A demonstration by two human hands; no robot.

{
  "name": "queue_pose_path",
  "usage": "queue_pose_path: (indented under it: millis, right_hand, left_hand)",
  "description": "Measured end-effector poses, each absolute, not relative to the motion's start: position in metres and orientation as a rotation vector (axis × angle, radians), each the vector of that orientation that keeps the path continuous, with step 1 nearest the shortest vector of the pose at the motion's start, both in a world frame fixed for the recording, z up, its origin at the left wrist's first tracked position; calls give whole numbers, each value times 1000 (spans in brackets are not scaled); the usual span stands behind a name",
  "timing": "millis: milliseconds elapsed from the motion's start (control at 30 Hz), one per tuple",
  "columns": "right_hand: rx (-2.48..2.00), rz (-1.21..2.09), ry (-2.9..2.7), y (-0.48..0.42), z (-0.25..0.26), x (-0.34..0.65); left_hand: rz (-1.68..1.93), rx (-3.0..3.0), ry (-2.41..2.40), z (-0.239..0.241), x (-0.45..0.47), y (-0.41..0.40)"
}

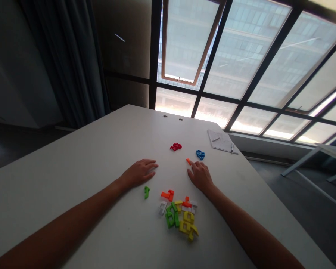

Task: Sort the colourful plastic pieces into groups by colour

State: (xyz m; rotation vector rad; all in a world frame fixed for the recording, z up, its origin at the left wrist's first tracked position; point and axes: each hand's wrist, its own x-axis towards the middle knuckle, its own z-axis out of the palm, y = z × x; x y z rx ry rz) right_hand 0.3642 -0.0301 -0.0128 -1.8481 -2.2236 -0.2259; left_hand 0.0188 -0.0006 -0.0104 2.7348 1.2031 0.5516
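Note:
My left hand [140,172] lies on the white table with its fingers stretched out and nothing in them. Just below it is a small green plastic piece [147,192]. My right hand [201,175] is spread on the tabletop, one fingertip touching a small orange plastic piece [188,161] while the thumb stays apart. Nearer to me, between my forearms, lies a loose cluster of plastic pieces: orange-red [168,195], white [162,207], green [171,216] and yellow [188,224]. Beyond my hands are a red group [176,147] and a blue group [200,154].
The white table [106,149] has two dark round holes at its far end. Paper sheets [221,141] with a pen [232,148] lie by the right edge. Windows stand behind, a dark curtain [70,63] hangs at left, and another table [333,153] is at right.

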Motion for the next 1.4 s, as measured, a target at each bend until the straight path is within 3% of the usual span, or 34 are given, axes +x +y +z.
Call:
queue_pose_path:
  millis: [400,1400]
  right_hand:
    - [-2292,-37,-1998,57,-4,337]
    - [-2164,25,-1972,52,-4,349]
  left_hand:
    - [548,2728,1218,-8,20,-3]
    - [584,2736,1185,-11,17,0]
